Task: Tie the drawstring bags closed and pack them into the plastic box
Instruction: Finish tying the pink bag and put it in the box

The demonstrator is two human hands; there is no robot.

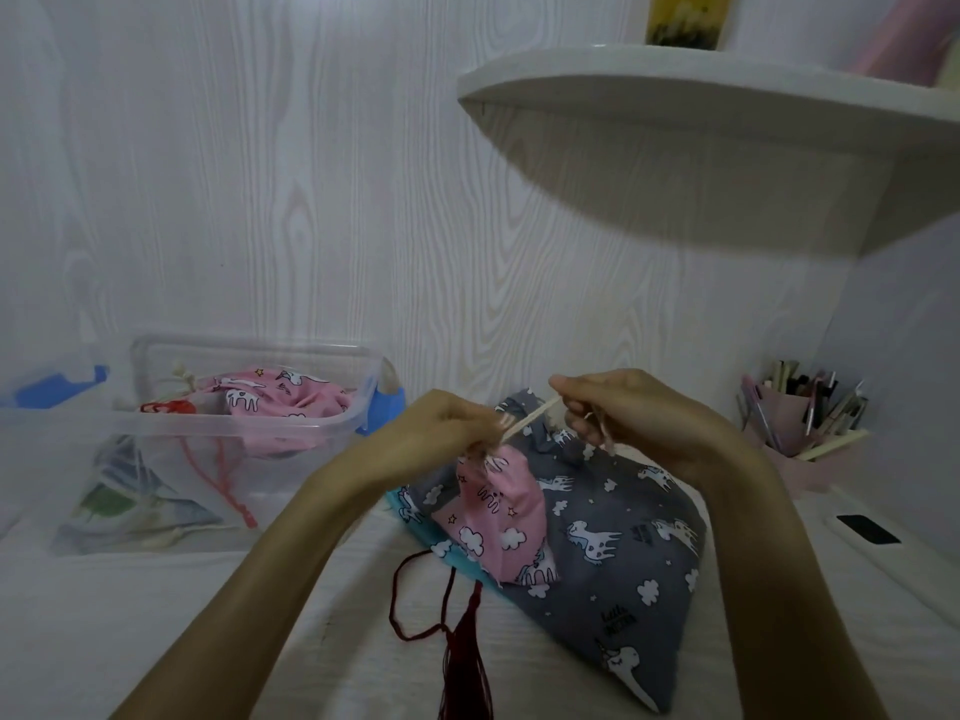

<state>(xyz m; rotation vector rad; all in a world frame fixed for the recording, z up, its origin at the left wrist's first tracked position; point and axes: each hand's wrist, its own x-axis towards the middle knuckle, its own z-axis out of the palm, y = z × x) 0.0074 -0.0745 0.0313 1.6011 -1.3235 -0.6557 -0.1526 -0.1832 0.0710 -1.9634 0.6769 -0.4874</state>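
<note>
White wood-grain wall panelling backs a pale desk point(130, 615), with a curved shelf point(675, 96) jutting out above on the right. At the far left of the desk stands the clear plastic box point(244, 415), already holding a pink unicorn bag point(280, 394) on top of other cloth bags. Near the middle lies a grey unicorn bag point(613, 553), and a smaller pink bag point(493, 506) is held up in front of it, its gathered neck pinched in the left hand point(447, 423). The right hand point(613, 407) has its grip closed on the cream drawstring point(527, 420), pulling it taut up and to the right from the neck. A dark red tassel cord point(457, 631) trails on the desk below, and a pink cup of pens point(800, 413) sits at the far right. I judge the knot is still being drawn tight. The likeliest slip is the thin cord sliding through the right fingers before the knot seats, leaving the neck loose so the bag opens once packed. If the left pinch lets go of the gathers, the pull would drag the whole bag instead of closing it. The loose end hanging from the right hand could also catch in the knot and snarl it.
</note>
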